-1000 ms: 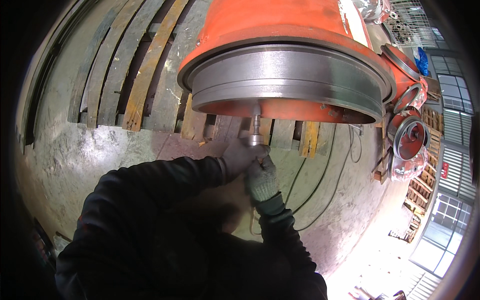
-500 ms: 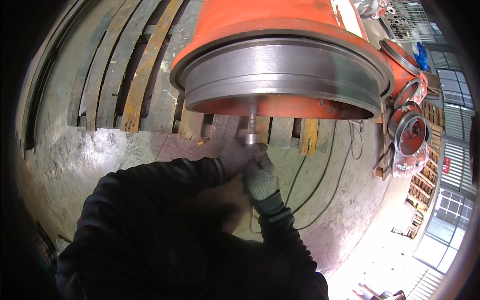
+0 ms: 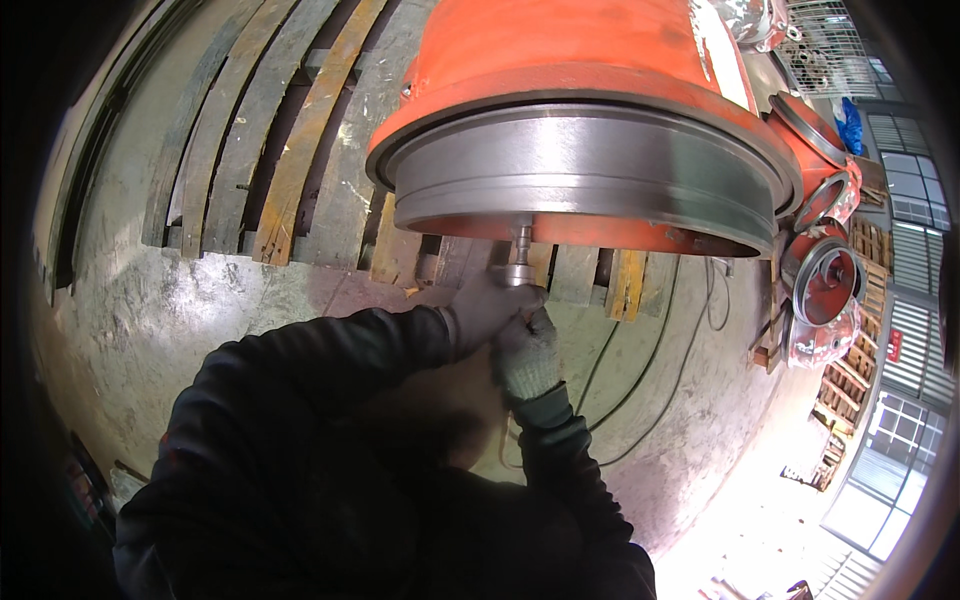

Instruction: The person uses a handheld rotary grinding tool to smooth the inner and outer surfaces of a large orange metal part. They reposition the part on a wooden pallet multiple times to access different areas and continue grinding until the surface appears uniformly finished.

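At the far left, weathered wooden pallet slats lie on the stained concrete floor, running away from the person. Moving right, the left hand, in a grey work glove, comes in from a dark sleeve and is curled about the body of a small hand-held power tool; its fingers look wrapped and pressed together round the tool, though the tool's body is mostly hidden under the gloves. Just right of it and a little nearer, the right hand, also gloved, is closed beneath and against the left, fingers bunched in a grip whose exact hold cannot be told. Both hands are in contact with the tool, the left being the farther one and closer to its working end. The tool's long axis runs near to far: its thin metal shaft stands straight out from the fingers, and its tip meets the near lower edge of the machined steel rim of a large orange casting, which rests on the pallet directly beyond the hands. Black cables loop over the floor to the right, and farther right smaller orange castings are stacked near a bright windowed wall.
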Available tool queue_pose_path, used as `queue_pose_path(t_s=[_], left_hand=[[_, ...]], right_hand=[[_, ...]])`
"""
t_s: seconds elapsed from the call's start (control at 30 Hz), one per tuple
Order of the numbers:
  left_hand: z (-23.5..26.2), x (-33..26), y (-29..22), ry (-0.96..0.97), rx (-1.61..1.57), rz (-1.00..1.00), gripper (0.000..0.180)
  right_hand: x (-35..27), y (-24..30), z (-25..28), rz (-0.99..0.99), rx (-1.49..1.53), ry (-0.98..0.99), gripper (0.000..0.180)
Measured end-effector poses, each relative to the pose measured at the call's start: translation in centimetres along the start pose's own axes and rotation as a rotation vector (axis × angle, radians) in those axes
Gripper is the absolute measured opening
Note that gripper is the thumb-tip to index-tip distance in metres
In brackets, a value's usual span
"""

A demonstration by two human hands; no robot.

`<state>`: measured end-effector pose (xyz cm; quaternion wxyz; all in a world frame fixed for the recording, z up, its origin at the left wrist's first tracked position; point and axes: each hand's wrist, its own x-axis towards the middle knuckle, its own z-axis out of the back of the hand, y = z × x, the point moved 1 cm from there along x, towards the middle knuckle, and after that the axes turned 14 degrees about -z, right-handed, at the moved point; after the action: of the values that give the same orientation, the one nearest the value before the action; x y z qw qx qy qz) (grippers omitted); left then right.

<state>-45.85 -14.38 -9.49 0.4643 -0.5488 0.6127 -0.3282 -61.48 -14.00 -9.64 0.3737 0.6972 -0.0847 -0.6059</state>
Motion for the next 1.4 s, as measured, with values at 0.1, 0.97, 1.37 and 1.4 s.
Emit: queue_pose_path(t_s=[0.1, 0.97, 1.37, 1.4], left_hand=[[0.2, 0.1, -0.3, 0.032, 0.044, -0.015, 0.024], [-0.6, 0.5, -0.5, -0.168, -0.238, 0.046, 0.023], [-0.5, 0.7, 0.2, -0.114, -0.232, 0.056, 0.022], [-0.4, 0.5, 0.0, -0.057, -0.084, -0.041, 0.021]], right_hand=[[-0.1, 0.1, -0.3, 0.047, -0.006, -0.05, 0.014], [0.1, 1.4, -1.1, 0.08, 0.115, -0.048, 0.015], [0.6, 0.9, 0.3, -0.058, 0.226, 0.03, 0.024], [0.7, 0.9, 0.4, -0.099, 0.245, 0.077, 0.032]])
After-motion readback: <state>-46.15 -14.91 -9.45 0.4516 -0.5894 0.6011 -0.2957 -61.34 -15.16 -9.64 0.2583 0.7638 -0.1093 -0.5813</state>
